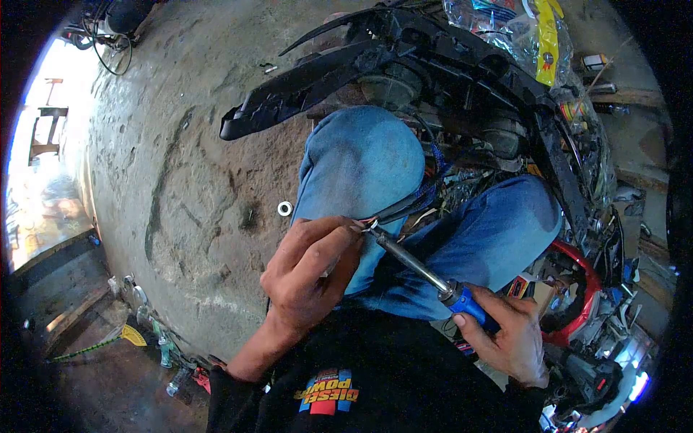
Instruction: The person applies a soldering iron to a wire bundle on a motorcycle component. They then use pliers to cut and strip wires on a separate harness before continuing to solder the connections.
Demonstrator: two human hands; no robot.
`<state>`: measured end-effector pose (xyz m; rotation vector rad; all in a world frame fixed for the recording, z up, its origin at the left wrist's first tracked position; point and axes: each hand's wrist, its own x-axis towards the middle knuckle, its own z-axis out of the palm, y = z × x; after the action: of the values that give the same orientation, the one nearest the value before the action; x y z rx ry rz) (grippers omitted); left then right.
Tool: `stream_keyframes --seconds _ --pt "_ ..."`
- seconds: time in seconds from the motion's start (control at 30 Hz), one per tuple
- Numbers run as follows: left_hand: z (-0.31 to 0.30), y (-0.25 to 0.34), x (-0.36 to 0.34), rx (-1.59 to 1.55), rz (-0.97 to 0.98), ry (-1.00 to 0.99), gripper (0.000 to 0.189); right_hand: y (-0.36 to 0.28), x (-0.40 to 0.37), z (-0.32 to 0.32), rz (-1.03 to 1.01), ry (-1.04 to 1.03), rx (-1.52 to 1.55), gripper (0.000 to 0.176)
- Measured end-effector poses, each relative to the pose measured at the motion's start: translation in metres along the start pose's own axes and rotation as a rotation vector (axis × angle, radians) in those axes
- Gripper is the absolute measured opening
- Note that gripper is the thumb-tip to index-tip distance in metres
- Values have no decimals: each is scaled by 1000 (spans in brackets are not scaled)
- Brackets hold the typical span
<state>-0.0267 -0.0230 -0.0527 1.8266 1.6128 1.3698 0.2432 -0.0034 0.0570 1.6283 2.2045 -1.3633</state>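
- Our left hand is pinched shut on the wires, near the middle of the scene, just above our two knees in blue jeans.
- Our right hand is clamped around the blue handle of one soldering iron. Its metal tip touches the wire ends.
- We judge the wires light, thin and floppy, best held by the insulation just behind the bare ends. We cannot count the strands.
- The iron looks stiff and light, and only the handle seems safe to grip.
- One white washer lies on the concrete floor to the left.
- One black body panel juts out at the far side, with a plastic bag far right.
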Motion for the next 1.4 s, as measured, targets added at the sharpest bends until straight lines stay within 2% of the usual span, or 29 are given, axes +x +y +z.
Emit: stream_keyframes --seconds 0.27,0.57,0.67,0.77,1.07,1.17,1.4 --pt "2 -3 0 -15 24 10 30 -1 0 0 -31 37 -10 39" --pt "7 -5 -4 8 49 53 33 -5 -2 0 70 48 -11 42" --pt "5 -2 -4 25 43 39 30 -2 0 -2 -63 35 -64 39" --pt "6 -4 -5 18 43 45 30 -4 -2 1 74 35 26 39" --pt "8 -8 -7 -7 54 65 33 2 -2 6 -29 106 3 38" --pt "8 -8 -7 -14 57 69 32 -5 -2 3 24 79 -30 38" --pt "5 -6 -7 18 50 47 32 -3 -2 6 -16 98 -17 38"
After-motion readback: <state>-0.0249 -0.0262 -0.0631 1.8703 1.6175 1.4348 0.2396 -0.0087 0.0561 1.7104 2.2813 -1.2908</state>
